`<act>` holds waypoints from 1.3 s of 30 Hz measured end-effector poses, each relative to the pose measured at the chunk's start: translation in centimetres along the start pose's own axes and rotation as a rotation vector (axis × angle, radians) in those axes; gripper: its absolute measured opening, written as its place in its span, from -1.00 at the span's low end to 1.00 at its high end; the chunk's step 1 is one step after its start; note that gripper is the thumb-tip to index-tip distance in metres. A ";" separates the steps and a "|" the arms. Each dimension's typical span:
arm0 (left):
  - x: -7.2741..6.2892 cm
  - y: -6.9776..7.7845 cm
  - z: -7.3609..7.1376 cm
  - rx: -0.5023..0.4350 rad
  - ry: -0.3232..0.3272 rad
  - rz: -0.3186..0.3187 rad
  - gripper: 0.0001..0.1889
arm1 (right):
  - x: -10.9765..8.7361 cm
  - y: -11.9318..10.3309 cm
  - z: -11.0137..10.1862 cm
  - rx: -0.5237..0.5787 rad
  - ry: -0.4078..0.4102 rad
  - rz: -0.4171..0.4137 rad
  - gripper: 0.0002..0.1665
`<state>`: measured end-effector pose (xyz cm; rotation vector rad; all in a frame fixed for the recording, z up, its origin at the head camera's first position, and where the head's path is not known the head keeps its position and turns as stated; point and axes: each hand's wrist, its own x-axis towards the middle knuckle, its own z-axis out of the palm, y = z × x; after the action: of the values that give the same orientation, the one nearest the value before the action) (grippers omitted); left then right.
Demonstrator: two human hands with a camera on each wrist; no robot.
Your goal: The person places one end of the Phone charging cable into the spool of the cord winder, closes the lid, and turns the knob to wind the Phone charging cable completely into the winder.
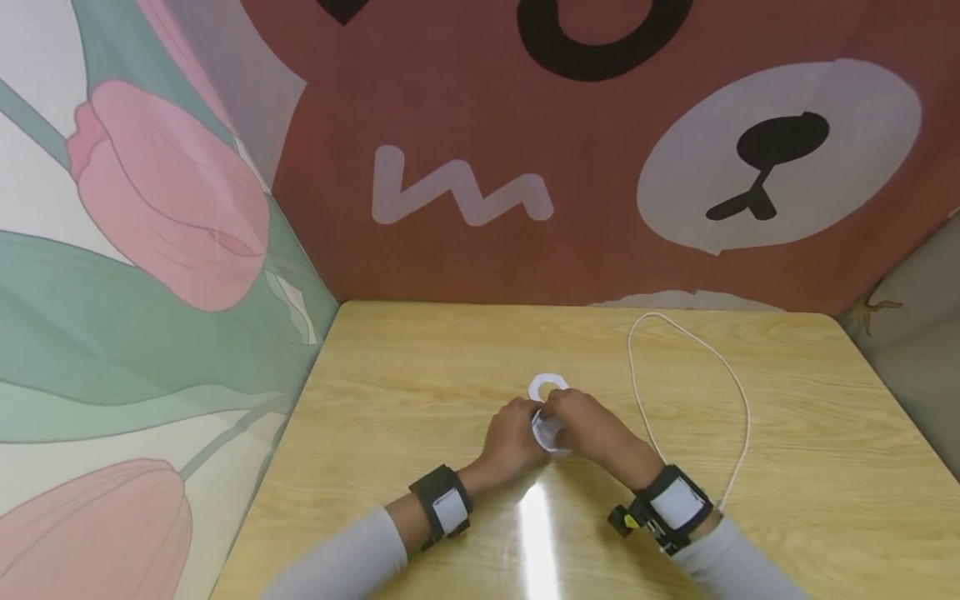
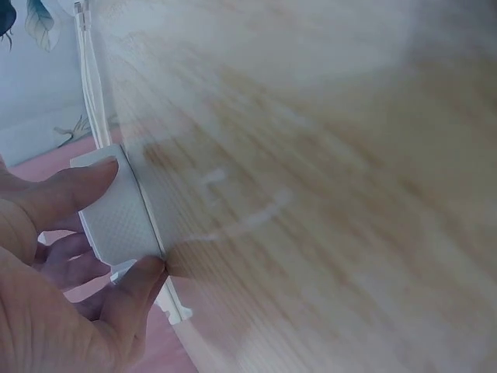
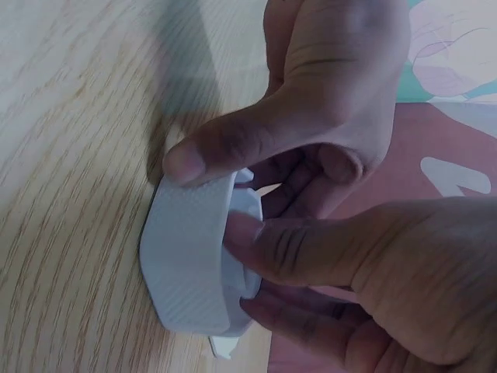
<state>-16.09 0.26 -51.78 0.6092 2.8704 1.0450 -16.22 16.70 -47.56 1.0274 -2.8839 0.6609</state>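
A small white faceted cup-shaped piece (image 1: 549, 431) with textured outer sides sits on the table between both hands. In the right wrist view, a round inner part shows within the white faceted piece (image 3: 186, 252). My left hand (image 1: 516, 435) grips it from the left, thumb on its outer wall; that hand (image 3: 334, 93) appears above in the right wrist view. My right hand (image 1: 592, 425) reaches over it from the right, and the right wrist view has this hand (image 3: 419, 280) pinching at the upper rim. A flat white ring (image 1: 536, 388) lies just beyond the hands.
A thin white cord (image 1: 738, 387) loops across the right side of the wooden table (image 1: 420, 350). Printed cloth walls (image 1: 465, 258) rise behind the table and at both sides. Dark bands with camera gear (image 1: 442, 504) circle both wrists.
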 end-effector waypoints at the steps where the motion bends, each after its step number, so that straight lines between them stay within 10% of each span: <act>1: -0.1 0.0 0.0 -0.003 -0.002 -0.004 -0.41 | 0.0 0.0 0.1 -0.009 0.002 -0.013 -0.61; 15: -0.3 -0.3 0.6 -0.014 -0.001 -0.025 -0.33 | -0.2 0.1 0.8 -0.078 -0.029 -0.002 -0.64; 25: -0.4 -0.4 0.8 -0.034 0.018 -0.038 -0.36 | -2.1 0.2 1.3 -0.105 0.109 0.023 -0.56; 32: -0.5 -0.4 1.1 -0.068 0.022 -0.036 -0.32 | -6.2 1.1 -0.5 -0.061 0.188 0.315 -0.65; 39: -0.2 -0.2 0.6 -0.018 0.023 -0.025 -0.27 | -11.5 2.4 -3.0 -0.057 -0.117 0.640 -0.70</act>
<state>-15.85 0.40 -52.43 0.5628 2.8770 1.0809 -9.08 26.49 -47.41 0.1118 -3.3093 0.5281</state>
